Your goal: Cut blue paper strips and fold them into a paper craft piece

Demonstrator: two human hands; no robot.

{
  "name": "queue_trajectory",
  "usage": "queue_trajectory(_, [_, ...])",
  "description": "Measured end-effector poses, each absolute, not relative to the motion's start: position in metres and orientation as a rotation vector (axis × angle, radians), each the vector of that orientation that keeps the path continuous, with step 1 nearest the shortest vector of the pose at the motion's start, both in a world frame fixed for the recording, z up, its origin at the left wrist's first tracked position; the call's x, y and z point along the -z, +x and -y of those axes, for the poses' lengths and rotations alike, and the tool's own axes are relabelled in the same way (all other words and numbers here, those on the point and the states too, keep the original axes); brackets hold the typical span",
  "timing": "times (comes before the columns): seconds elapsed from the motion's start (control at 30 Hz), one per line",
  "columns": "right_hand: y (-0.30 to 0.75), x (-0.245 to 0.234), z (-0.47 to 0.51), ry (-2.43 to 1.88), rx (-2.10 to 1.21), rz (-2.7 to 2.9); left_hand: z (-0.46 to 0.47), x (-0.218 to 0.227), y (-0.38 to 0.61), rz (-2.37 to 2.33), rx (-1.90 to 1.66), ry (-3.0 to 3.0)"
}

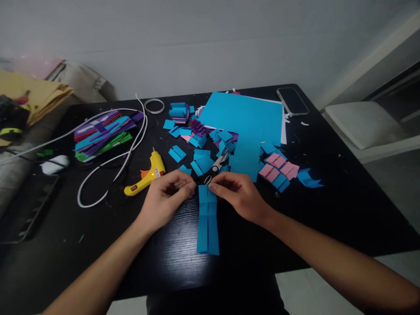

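Pointing its long axis toward the person's body, a folded blue paper strip (208, 223) extends on the near side of the scissors (216, 167), its far end close to their handles, its near end free and a crease running down its length. The right hand (244, 194) pinches the far right corner between thumb and forefinger; the left hand (170, 194) has thumb and fingers drawn together just beside the far left corner, and I cannot tell whether they grip the paper. The scissors' blades point away and to the right. Left of the scissors is a yellow glue gun (149, 176), nozzle pointing away; farther left lies a bundle of coloured strips (103, 133), a purple band across it. Well beyond the scissors, far to the left, a pale bag (78, 81) slumps, its contents hidden. Right of the scissors sit pink and blue folded pieces (275, 167).
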State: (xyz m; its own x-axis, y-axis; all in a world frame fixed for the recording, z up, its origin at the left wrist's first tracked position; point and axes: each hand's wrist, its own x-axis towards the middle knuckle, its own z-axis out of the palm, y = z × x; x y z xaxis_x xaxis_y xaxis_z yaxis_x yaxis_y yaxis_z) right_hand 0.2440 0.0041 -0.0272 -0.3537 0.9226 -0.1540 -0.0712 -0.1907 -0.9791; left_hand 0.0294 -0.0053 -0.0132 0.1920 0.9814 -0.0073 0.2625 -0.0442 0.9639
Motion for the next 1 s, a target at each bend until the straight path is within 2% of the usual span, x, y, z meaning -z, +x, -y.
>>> queue_trajectory(0.3, [0.244, 0.029, -0.008, -1.079, -1.751, 1.068, 0.006, 0.011, 0.027, -0.972, -0.894, 1.959])
queue_trajectory(0.57, [0.243, 0.031, -0.006, -1.070, -1.764, 1.111, 0.006, 0.015, 0.030, -1.031, -0.955, 2.002])
queue_trajectory(1.0, [0.243, 0.031, 0.005, -1.013, -1.548, 1.289, 0.010, 0.018, 0.034, -1.189, -1.093, 1.907])
